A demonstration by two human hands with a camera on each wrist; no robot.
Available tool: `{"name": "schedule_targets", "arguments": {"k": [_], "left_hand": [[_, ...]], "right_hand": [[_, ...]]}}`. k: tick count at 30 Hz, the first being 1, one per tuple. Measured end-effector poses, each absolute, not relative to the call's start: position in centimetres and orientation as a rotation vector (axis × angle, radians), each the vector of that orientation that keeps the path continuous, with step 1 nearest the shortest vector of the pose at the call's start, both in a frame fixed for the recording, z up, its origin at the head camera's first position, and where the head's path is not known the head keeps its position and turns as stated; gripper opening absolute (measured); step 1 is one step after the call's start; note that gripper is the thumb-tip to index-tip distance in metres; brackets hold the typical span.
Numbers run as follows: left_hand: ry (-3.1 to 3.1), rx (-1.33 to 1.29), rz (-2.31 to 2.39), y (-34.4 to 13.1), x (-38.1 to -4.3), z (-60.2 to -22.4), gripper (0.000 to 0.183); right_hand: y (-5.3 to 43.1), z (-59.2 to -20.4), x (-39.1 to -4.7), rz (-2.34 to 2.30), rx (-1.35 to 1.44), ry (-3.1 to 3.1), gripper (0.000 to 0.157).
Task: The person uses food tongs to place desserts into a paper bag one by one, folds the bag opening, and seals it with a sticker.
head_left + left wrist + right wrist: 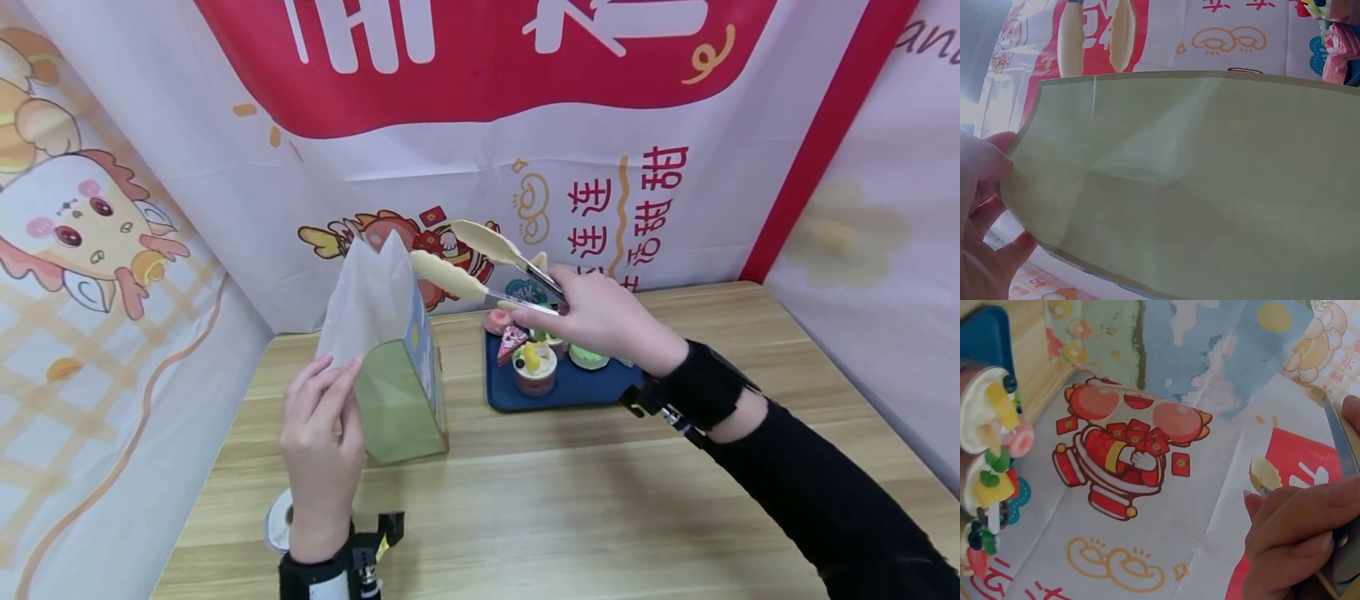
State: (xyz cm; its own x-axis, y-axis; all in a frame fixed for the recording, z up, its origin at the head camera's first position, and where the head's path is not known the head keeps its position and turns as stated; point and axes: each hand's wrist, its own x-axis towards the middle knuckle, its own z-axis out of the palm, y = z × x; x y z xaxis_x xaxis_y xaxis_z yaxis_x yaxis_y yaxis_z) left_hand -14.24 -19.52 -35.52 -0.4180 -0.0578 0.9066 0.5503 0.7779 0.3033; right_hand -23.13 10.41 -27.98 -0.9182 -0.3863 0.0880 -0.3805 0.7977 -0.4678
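A paper bag point(397, 404) stands upright on the wooden table, green on its near side, printed blue on the right, with its white inner wall showing at the top. My left hand point(322, 429) pinches the bag's upper edge at the near left; in the left wrist view the green panel point(1197, 169) fills most of the picture. With my right hand point(607, 321) I grip metal tongs with cream-coloured tips point(450, 273). Their arms are spread, and nothing shows between them. The tips hang in the air just right of the bag's top.
Beneath my right hand a dark blue tray point(555, 398) holds several toy-like desserts, among them a fruit-topped cup cake point(535, 375) and a pink cake slice point(512, 343). A white roll point(277, 521) lies partly behind my left wrist. Printed cloth walls point(480, 150) enclose the table.
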Motion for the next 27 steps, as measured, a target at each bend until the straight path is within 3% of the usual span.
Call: {"name": "schedule_targets", "arguments": {"k": [8, 15, 27], "left_hand": [[-1.913, -0.376, -0.708, -19.5, -14.2, -35.5, 0.028], [-1.924, -0.37, -0.701, -19.6, -14.0, -35.4, 0.029], [-1.919, -0.366, -0.694, -19.5, -13.9, -35.3, 0.029]], "right_hand": [[12.7, -29.9, -22.5, -0.752, -0.564, 2.978, 0.075], [14.0, -31.8, -21.9, -0.742, -0.481, 2.95, 0.082], [15.7, -35.3, -20.5, -0.818, -0.446, 2.93, 0.067]]}}
